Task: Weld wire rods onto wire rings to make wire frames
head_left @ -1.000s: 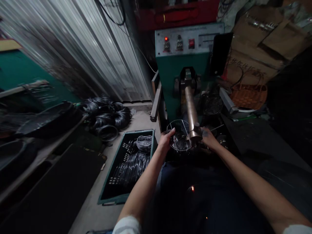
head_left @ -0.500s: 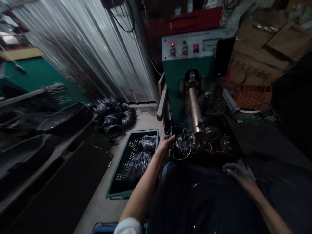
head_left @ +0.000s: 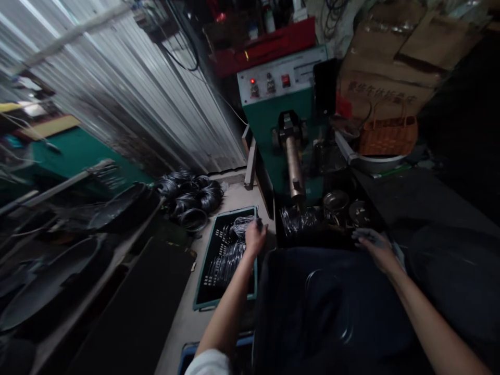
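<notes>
So, going by the head view (the only one here), I'll place everything from the green machine (head_left: 258, 122). Its metal rod (head_left: 294, 164) sticks out toward the person, and a small red light (head_left: 252, 81) glows on its panel (head_left: 300, 73). Down in front and to the left of the machine is a green crate (head_left: 202, 271) with a load of thin wire pieces (head_left: 226, 263) in it. The left hand (head_left: 255, 238) is at that crate's right edge, fingers curled, but honestly I can't tell if it's pinching anything. The right hand (head_left: 374, 245) is in front and to the right of the machine, fingers apart with nothing in them, near some round metal parts (head_left: 336, 200). More shiny wire (head_left: 292, 223) is bunched just below the machine's rod end. Dark wire coils (head_left: 187, 195) are heaped on the floor left of the machine, and a woven basket (head_left: 387, 136) sits off to its right.
</notes>
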### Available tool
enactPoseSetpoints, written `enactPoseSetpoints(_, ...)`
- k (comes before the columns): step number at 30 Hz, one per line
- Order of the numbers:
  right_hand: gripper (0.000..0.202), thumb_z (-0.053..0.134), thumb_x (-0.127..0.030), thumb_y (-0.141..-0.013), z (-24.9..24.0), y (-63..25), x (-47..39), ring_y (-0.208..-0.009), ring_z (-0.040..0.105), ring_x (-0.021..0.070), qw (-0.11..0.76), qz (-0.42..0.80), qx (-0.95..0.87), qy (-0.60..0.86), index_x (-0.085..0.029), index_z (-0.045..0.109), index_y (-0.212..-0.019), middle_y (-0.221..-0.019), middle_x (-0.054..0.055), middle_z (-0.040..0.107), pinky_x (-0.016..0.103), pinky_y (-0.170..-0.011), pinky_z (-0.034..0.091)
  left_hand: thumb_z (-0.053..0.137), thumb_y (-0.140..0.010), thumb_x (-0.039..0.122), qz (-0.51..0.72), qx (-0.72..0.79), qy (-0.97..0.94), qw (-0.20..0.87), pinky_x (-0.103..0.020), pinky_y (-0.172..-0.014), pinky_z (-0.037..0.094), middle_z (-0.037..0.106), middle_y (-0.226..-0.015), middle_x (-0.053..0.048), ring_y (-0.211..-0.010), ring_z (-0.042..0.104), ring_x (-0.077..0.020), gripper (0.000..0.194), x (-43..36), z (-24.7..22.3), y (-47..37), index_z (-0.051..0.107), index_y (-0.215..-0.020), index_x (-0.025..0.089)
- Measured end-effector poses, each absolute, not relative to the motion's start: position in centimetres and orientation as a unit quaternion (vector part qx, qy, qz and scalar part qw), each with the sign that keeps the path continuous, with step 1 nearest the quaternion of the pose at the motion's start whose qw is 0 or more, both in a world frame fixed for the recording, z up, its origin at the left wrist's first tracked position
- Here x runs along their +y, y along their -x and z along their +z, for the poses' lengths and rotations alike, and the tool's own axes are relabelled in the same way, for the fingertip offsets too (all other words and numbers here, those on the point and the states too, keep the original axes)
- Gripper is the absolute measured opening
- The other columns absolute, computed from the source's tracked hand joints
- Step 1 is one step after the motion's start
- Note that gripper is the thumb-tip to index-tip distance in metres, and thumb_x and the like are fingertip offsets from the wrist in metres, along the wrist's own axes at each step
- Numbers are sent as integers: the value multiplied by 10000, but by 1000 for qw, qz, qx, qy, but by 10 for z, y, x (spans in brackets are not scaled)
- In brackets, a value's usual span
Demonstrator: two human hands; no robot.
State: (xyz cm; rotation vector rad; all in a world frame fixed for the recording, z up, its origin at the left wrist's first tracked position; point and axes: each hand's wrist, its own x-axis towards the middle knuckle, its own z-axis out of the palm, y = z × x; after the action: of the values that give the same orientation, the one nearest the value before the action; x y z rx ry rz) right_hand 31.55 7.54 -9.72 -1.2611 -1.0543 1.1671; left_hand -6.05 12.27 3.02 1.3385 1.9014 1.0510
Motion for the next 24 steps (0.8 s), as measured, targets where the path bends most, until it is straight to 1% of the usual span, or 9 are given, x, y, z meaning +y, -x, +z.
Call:
enactPoseSetpoints(3,480,699,-499,-737,-108,-320,77,-904,671,252,546,497,-431,519,-189,588,-1087,-1031,128,684,381,-718,569,639,-768,301,267,707,-587,290,-308,-781,432,658,-838,-79,-918,612,-253,105,57,5,12,631,-769,196)
enactPoseSetpoints(6,490,683,-506,-750,-115,-321,77,-778,685,218,544,506,-434,509,-174,572,-1093,-961,119,700,347,-658,561,535,-853,360,-27,646,-731,217,-327,-762,446,656,-944,-117,-922,628,-264,216,0,-26,-33,639,-900,176)
enactPoseSetpoints(8,477,673,-508,-763,-115,-319,76,-685,674,189,543,504,-445,504,-168,566,-1079,-903,109,707,307,-598,542,501,-870,303,-94,630,-746,194,-340,-755,454,648,-995,-150,-918,637,-271,225,-21,-43,-49,625,-977,148)
enactPoseSetpoints(12,445,658,-510,-781,-104,-311,71,-592,637,158,545,477,-472,503,-170,556,-1051,-824,82,703,257,-522,490,397,-864,131,-103,639,-741,178,-349,-761,458,650,-991,-170,-916,644,-268,249,-26,-56,-49,608,-996,115)
enactPoseSetpoints(15,453,654,-503,-788,-97,-304,68,-535,606,146,542,452,-489,513,-168,540,-1071,-768,60,692,248,-493,465,396,-862,134,-100,636,-744,181,-342,-766,452,660,-991,-153,-911,644,-261,245,-29,-54,-37,607,-987,145)
enactPoseSetpoints(17,500,660,-493,-786,-94,-301,68,-496,577,136,539,430,-498,526,-170,508,-1136,-713,27,674,245,-483,452,411,-870,164,-85,626,-749,199,-329,-750,447,666,-990,-140,-898,644,-255,253,-41,-54,-30,583,-1056,168)
enactPoseSetpoints(20,542,670,-487,-775,-90,-293,67,-470,543,131,526,393,-517,549,-172,497,-1181,-642,-17,636,247,-488,444,455,-860,170,-2,596,-746,298,-299,-710,434,678,-918,-128,-825,644,-233,383,-69,-61,-19,470,-1243,156)
enactPoseSetpoints(22,476,673,-492,-768,-84,-285,65,-508,564,144,508,375,-537,559,-170,568,-1103,-653,-6,641,270,-536,470,463,-854,148,71,572,-715,394,-285,-697,430,682,-866,-109,-762,638,-208,462,-86,-66,-11,410,-1313,144)
enactPoseSetpoints(24,391,671,-490,-769,-74,-276,60,-611,619,176,488,365,-558,564,-175,637,-998,-727,27,676,313,-637,507,469,-860,160,137,556,-667,476,-281,-722,440,686,-898,-90,-770,634,-187,468,-93,-67,-3,422,-1326,173)
